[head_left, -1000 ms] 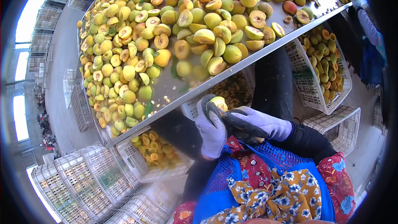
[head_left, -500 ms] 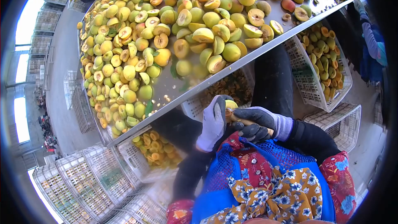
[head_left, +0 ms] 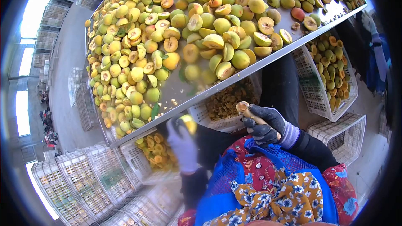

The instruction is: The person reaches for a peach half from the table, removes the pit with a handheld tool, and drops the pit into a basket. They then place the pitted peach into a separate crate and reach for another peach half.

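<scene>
My left hand (head_left: 183, 148), in a grey glove with dark fingers, is smeared by motion at the table's front edge. It holds a yellow peach half (head_left: 189, 124) above a crate (head_left: 130, 159) of pitted halves. In front of my chest, my right hand (head_left: 268, 129) is closed around a pitting tool with a wooden handle (head_left: 257, 118). A brown, rounded piece (head_left: 242, 107), apparently a peach stone, sits at the tool's tip. Halved and whole peaches (head_left: 136, 74) cover the metal table (head_left: 167, 94) beyond my hands.
Below the table edge, a white crate (head_left: 198, 112) holds brown stones and scraps. Another crate (head_left: 309, 73) of halves stands tilted at right, near an upturned-looking crate (head_left: 354, 138). Stacked crates (head_left: 88, 175) fill the lower left. Other people's arms (head_left: 379, 56) show at the far right and top left.
My hands have parted. The left has moved left and down with the peach half, toward the crate of halves. My right hand stays near my chest with the tool, its tip now exposed.
</scene>
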Demonstrator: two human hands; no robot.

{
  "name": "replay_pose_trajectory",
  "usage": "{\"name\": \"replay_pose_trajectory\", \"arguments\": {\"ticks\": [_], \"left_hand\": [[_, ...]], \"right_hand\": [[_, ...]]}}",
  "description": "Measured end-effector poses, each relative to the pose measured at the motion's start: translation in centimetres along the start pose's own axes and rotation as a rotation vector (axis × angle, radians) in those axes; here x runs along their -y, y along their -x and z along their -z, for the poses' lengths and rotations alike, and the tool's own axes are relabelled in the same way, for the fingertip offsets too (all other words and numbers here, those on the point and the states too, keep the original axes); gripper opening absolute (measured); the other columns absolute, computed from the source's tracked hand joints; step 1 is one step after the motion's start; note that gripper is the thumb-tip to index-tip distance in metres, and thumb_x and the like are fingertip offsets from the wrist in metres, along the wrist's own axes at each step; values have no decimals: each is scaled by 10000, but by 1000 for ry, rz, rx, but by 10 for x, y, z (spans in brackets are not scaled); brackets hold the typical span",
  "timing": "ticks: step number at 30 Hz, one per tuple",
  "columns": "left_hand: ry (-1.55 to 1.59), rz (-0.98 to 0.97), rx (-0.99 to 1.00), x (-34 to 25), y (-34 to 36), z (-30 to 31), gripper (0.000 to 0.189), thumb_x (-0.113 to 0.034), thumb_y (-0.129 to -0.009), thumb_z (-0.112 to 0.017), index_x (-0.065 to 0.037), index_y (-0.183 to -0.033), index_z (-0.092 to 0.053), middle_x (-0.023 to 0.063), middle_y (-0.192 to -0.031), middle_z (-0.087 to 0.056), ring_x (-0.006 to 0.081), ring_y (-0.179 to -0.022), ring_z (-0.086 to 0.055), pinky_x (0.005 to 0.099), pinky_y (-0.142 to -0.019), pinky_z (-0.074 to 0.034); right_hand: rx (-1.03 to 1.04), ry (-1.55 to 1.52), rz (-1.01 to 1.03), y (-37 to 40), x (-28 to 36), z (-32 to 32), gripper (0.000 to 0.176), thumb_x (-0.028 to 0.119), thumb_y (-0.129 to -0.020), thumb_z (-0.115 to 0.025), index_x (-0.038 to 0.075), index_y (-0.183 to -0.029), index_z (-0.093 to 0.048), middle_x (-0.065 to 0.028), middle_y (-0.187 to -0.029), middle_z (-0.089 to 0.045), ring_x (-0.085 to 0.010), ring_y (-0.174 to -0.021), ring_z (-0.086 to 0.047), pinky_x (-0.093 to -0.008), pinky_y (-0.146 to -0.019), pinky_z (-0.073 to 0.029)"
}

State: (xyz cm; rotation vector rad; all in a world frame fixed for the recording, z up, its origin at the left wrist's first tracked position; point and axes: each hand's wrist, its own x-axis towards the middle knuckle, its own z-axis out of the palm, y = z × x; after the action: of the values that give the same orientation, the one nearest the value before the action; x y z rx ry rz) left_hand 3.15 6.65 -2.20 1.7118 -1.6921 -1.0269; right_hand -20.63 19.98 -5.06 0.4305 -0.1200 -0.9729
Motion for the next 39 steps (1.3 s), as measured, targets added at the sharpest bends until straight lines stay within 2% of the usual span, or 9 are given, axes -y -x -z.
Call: {"name": "replay_pose_trajectory", "arguments": {"ticks": [5,7,11,14,21,23,24,26,39], "left_hand": [[-1503,-271,-514,31,-27,73,399,-263,-938,-590,-16,-1251,-568,257,-1201,-585,411,-1058,-600,461,-900,-489],[-774,-202,-131,-18,-51,46,424,-240,-936,-600,-38,-1303,-537,234,-1209,-566,387,-1116,-557,439,-939,-460],[-841,-937,146,-29,-121,-59,487,-234,-830,-700,-44,-1258,-566,216,-1217,-576,360,-1134,-561,427,-939,-477],[-992,-738,397,-62,-137,-78,499,-242,-824,-695,-66,-1272,-565,215,-1188,-591,371,-1092,-584,430,-935,-494],[639,-3,637,-8,-113,-42,420,-321,-1026,-401,31,-1218,-527,121,-1123,-632,184,-984,-638,290,-779,-544],[783,-51,757,-3,-96,-37,562,-455,-1024,-371,16,-1284,-531,145,-1161,-650,248,-987,-666,344,-812,-572],[1306,495,917,-4,-88,-39,601,-478,-1013,-370,22,-1300,-539,166,-1179,-657,287,-980,-682,395,-840,-581],[1476,338,990,-10,-63,-57,706,-590,-1006,-324,21,-1295,-527,209,-1230,-610,336,-1094,-624,464,-969,-517],[780,100,477,-38,6,-71,502,-411,-1065,-363,20,-1083,-620,109,-882,-664,191,-785,-656,303,-730,-548]], "right_hand": [[-530,604,124,3,2,-3,368,420,-999,-536,54,-1003,-574,-20,-643,-541,-82,-434,-476,-221,-369,-378],[-596,849,150,-7,0,-14,372,424,-1000,-532,59,-1054,-577,-20,-654,-550,-72,-446,-479,-212,-388,-372],[-607,895,163,-10,-2,-15,409,435,-1002,-526,80,-1201,-563,-19,-676,-573,-57,-470,-495,-209,-412,-358],[-651,928,262,-8,-2,-12,401,427,-1007,-516,82,-1204,-572,-26,-697,-593,-54,-472,-501,-210,-412,-358],[-673,1395,119,-4,-2,-34,355,354,-1015,-505,25,-1106,-601,-72,-748,-616,-147,-625,-596,-296,-535,-453],[-647,1867,342,-14,-10,-39,315,288,-1006,-503,-20,-997,-566,-178,-756,-597,-281,-753,-637,-403,-604,-487],[-592,2066,442,-16,-11,-38,307,279,-1003,-506,-24,-989,-552,-201,-756,-592,-309,-745,-634,-419,-604,-487],[-580,2285,559,-19,-16,-42,306,260,-993,-524,-45,-1000,-513,-235,-735,-587,-360,-705,-632,-457,-587,-485],[-757,2243,449,-26,-34,-47,318,244,-988,-524,-62,-1042,-459,-235,-710,-600,-420,-655,-629,-503,-556,-476]]}}
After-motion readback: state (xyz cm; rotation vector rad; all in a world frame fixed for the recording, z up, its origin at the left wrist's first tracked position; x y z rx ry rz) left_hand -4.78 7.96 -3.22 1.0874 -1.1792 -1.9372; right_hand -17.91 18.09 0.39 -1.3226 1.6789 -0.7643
